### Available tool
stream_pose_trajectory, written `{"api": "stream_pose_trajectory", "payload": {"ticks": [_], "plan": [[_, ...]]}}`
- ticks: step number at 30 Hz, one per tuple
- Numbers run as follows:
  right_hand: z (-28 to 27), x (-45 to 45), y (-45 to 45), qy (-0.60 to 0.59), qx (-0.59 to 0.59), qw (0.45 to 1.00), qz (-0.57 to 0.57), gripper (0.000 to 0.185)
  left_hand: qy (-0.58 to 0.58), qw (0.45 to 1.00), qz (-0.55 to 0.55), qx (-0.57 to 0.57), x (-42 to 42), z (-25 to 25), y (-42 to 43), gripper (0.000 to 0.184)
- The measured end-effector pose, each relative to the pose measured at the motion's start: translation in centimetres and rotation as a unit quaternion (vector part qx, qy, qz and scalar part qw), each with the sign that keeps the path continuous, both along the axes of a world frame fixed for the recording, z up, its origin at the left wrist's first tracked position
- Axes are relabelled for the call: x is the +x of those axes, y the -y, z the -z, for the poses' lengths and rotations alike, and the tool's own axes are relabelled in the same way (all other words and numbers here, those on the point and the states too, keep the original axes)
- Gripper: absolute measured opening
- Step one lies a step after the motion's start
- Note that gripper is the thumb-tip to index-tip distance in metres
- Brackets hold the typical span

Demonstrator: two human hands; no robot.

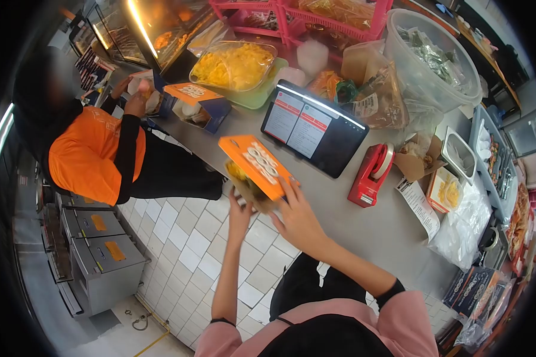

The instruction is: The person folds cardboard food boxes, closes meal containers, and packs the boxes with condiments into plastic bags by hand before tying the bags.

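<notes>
Both my hands hold a takeaway food box (253,166) with a raised orange lid printed in white, at the edge of the steel counter. Yellow and dark food shows inside below the lid. My left hand (240,209) grips the box's near left side from below. On the right, my right hand (296,217) has its fingers along the lid's lower edge and the box's side. Beyond it stands a second takeaway box (199,110) with its orange lid up. A tablet (314,126) showing order lists leans on the counter just right of the box.
A red tape dispenser (370,178), a paper receipt (418,208) and clear plastic bags (461,229) lie on the right of the counter (333,223). Behind are a tub of yellow food (235,64) and a large clear bucket (432,56). A co-worker in orange (95,152) handles another box at left.
</notes>
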State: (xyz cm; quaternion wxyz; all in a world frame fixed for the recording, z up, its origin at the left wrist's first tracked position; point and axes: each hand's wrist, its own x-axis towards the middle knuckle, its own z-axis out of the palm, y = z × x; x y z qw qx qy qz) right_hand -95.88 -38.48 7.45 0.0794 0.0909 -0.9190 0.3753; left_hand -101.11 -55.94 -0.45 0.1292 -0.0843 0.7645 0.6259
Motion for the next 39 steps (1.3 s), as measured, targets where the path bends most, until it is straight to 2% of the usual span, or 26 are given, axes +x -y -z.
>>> {"api": "stream_pose_trajectory", "payload": {"ticks": [5, 8, 9, 11, 12, 13, 15, 17, 18, 20, 22, 26, 28, 31, 33, 35, 39], "plan": [[-1.7, 8.9, -5.4, 0.056, -0.064, 0.996, 0.029, 0.026, 0.153, 0.981, 0.029, 0.119, 8.9, -1.4, -3.4, 0.069], [-1.7, 13.5, -8.4, 0.032, -0.081, 0.990, 0.112, 0.025, 0.135, 0.978, 0.099, 0.125, 14.1, -1.3, -6.6, 0.076], [-1.5, 14.9, -9.6, 0.033, -0.071, 0.986, 0.146, 0.025, 0.165, 0.968, 0.151, 0.113, 15.3, -2.3, -7.4, 0.072], [-1.4, 17.4, -12.1, 0.055, -0.052, 0.972, 0.224, 0.024, 0.150, 0.937, 0.307, 0.076, 16.2, -3.0, -8.0, 0.067], [-1.5, 18.5, -13.3, 0.074, -0.043, 0.960, 0.266, 0.022, 0.113, 0.931, 0.345, 0.029, 16.0, -3.1, -8.0, 0.051], [-1.5, 19.7, -14.7, 0.070, -0.029, 0.951, 0.300, 0.026, 0.023, 0.900, 0.430, -0.074, 14.3, -3.3, -7.4, 0.035], [-1.4, 21.3, -16.9, 0.064, -0.016, 0.940, 0.336, 0.029, -0.088, 0.900, 0.384, -0.187, 11.0, -3.5, -7.4, 0.020], [-1.5, 22.6, -18.4, 0.034, 0.009, 0.917, 0.396, 0.030, -0.176, 0.907, 0.290, -0.250, 6.5, -4.1, -8.9, 0.020], [-1.5, 23.2, -19.1, 0.033, 0.009, 0.916, 0.399, 0.030, -0.241, 0.892, 0.259, -0.281, 4.3, -3.0, -9.8, 0.023], [-1.3, 24.1, -19.9, 0.005, -0.002, 0.895, 0.446, 0.032, -0.352, 0.836, 0.237, -0.349, 0.0, -3.3, -12.4, 0.033], [-1.4, 24.8, -20.3, 0.002, -0.012, 0.886, 0.463, 0.031, -0.346, 0.820, 0.276, -0.364, -2.6, -3.2, -14.7, 0.044], [-0.7, 25.9, -20.9, 0.017, -0.024, 0.873, 0.486, 0.028, -0.342, 0.812, 0.321, -0.348, -4.8, -3.6, -19.2, 0.051], [-0.5, 25.9, -20.6, 0.008, -0.023, 0.873, 0.487, 0.027, -0.368, 0.826, 0.309, -0.294, -6.0, -4.5, -20.9, 0.054], [-0.2, 25.9, -20.7, -0.008, -0.031, 0.870, 0.491, 0.024, -0.410, 0.840, 0.271, -0.230, -5.7, -10.9, -22.9, 0.052], [0.1, 26.1, -20.7, -0.008, -0.040, 0.868, 0.494, 0.024, -0.453, 0.837, 0.265, -0.158, -3.7, -13.3, -24.2, 0.051], [0.3, 26.1, -21.0, -0.015, -0.017, 0.880, 0.474, 0.024, -0.472, 0.821, 0.304, -0.102, 0.1, -15.7, -24.7, 0.050], [-0.2, 25.8, -21.0, -0.005, -0.023, 0.878, 0.478, 0.024, -0.462, 0.804, 0.372, -0.042, 5.7, -15.3, -25.2, 0.047]]}}
